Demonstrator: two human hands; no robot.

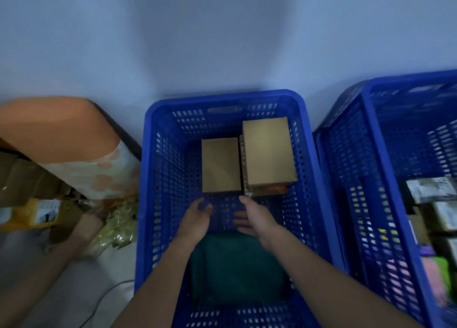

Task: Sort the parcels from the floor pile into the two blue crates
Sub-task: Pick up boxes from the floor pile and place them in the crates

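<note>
A blue perforated crate (148, 179) stands in front of me against the wall. Inside it lie two brown cardboard parcels: a lower one (220, 165) on the left and a taller one (268, 152) on the right, stacked on another parcel. A dark green parcel (237, 268) lies at the crate's near end. My left hand (197, 219) and my right hand (254, 219) are both down inside the crate, just short of the brown parcels, with relaxed fingers and nothing in them. A second blue crate (385, 204) on the right holds several parcels.
Another person's arm and leg (61, 139) are at the left, beside a pile of cardboard boxes and a yellow parcel (32, 214) on the floor. Crumpled yellowish plastic packets (118, 226) lie by the crate's left wall. A cable crosses the floor at lower left.
</note>
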